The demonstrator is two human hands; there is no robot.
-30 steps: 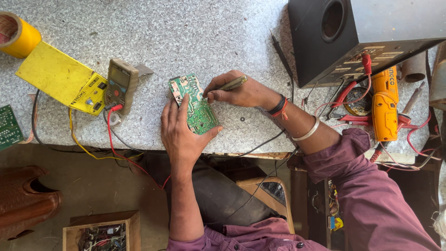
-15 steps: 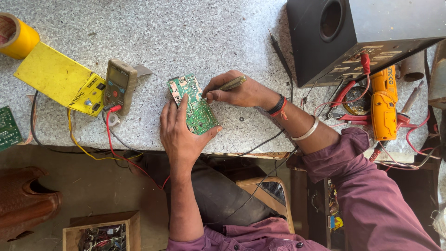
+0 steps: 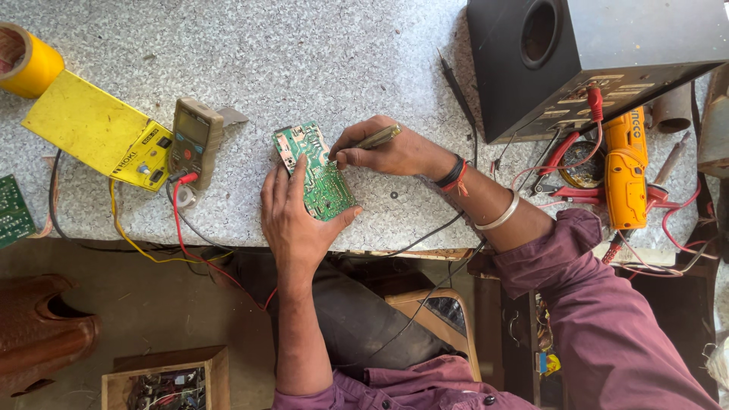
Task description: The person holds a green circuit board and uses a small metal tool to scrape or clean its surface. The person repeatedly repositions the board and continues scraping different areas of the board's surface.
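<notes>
At the near edge of the speckled surface [image 3: 364,53], the left hand [image 3: 292,220] props a green circuit board [image 3: 319,178] up on its edge, grip closed around the board's lower end with the thumb on one side and the fingers along the other. Just beyond, the right hand [image 3: 387,152] has its grip pinched on a slim pen-like probe [image 3: 377,137], its tip at the board's upper part. The board looks steadied by that one hand alone, so a hard push from the probe could tip or slide it, or let the tip skid across neighbouring solder points. Toward the left edge lie a multimeter [image 3: 195,137] with red and yellow leads and a flat yellow case [image 3: 95,129]; a yellow tape roll [image 3: 26,61] sits at the far left corner, a black speaker box [image 3: 592,53] at the far right.
</notes>
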